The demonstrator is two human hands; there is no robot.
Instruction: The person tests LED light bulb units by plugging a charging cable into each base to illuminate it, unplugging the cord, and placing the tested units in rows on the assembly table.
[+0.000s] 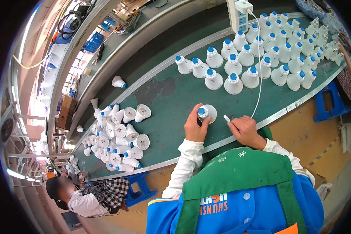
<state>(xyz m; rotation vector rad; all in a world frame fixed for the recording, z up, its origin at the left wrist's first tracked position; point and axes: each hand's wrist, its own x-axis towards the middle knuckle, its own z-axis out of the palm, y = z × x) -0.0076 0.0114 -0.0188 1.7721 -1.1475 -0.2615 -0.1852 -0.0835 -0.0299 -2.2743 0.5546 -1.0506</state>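
Observation:
My left hand point(197, 124) grips a white cone-shaped lamp housing point(211, 113) with a blue cap, standing upright on the green table point(163, 113). My right hand point(244, 130) is closed on a white cable plug point(226, 118), whose tip points toward the housing without touching it. From the plug a white cable point(260, 78) runs up to a charger point(244, 6) on a power strip. Beyond my hands, many upright housings point(233, 84) with blue caps stand in rows.
At the left lies a heap of tipped housings point(121, 130). One housing point(118, 82) lies apart near the rail. A person point(85, 199) sits at the lower left by a blue stool point(140, 189). Another person's arm point(349, 64) reaches in at the right, above another blue stool point(331, 103).

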